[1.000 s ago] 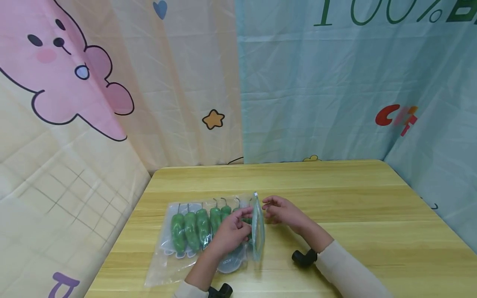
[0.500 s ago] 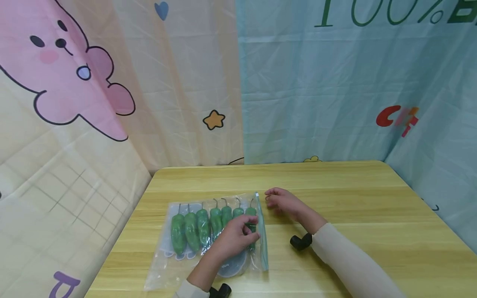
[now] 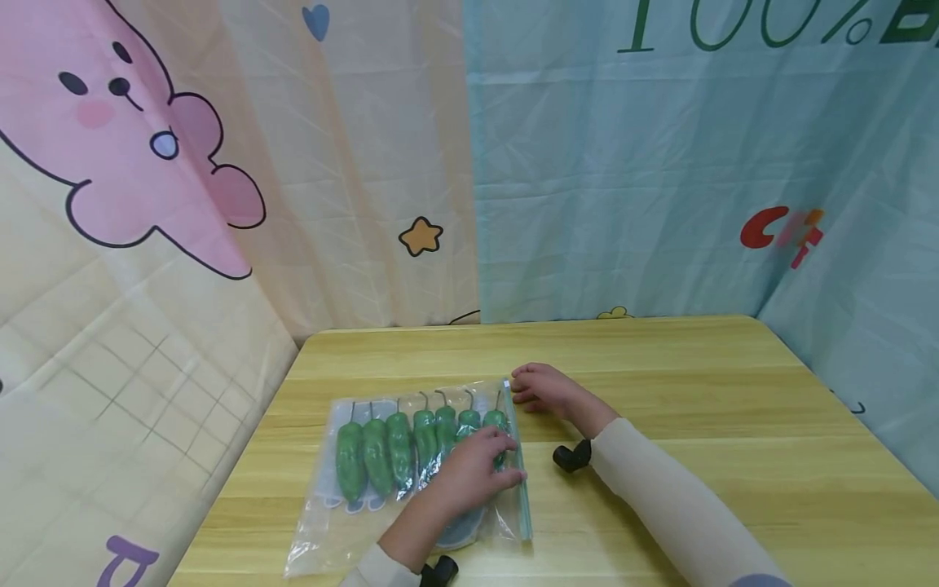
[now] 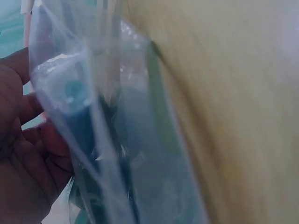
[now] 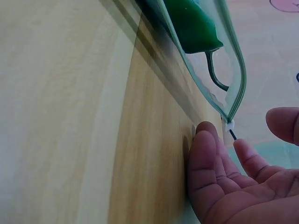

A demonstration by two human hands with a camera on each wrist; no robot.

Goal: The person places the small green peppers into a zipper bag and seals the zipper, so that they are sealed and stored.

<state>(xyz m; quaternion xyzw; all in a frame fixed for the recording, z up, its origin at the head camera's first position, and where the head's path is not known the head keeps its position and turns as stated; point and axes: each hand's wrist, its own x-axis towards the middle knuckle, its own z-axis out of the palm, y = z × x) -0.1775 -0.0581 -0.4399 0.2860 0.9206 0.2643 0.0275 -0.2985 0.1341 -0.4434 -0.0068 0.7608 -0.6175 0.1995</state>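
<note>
A clear zip bag (image 3: 315, 538) lies on the table with several green peppers (image 3: 376, 455) in a row inside it. Its pale green zip edge (image 3: 525, 509) runs along the right side. My left hand (image 3: 469, 475) rests over the bag's right part, fingers loosely bent and thumb reaching to the zip edge; it hides the lower ends of some peppers. In the left wrist view the bag's film (image 4: 140, 154) stands beside the fingers. My right hand (image 3: 546, 389) is at the far corner, fingers beside the white zip slider (image 5: 229, 126), thumb apart. The bag's mouth gapes in the right wrist view.
The wooden table (image 3: 697, 391) extends to the right and behind the bag. Printed curtains (image 3: 623, 179) hang behind and at both sides. A black wrist device (image 3: 572, 456) sits at the right cuff, another (image 3: 440, 571) at the left.
The zip edge, raised and wide a second ago, now lies lower and flatter. My left hand has shifted slightly down and right. My right hand has moved up, then left to the far corner.
</note>
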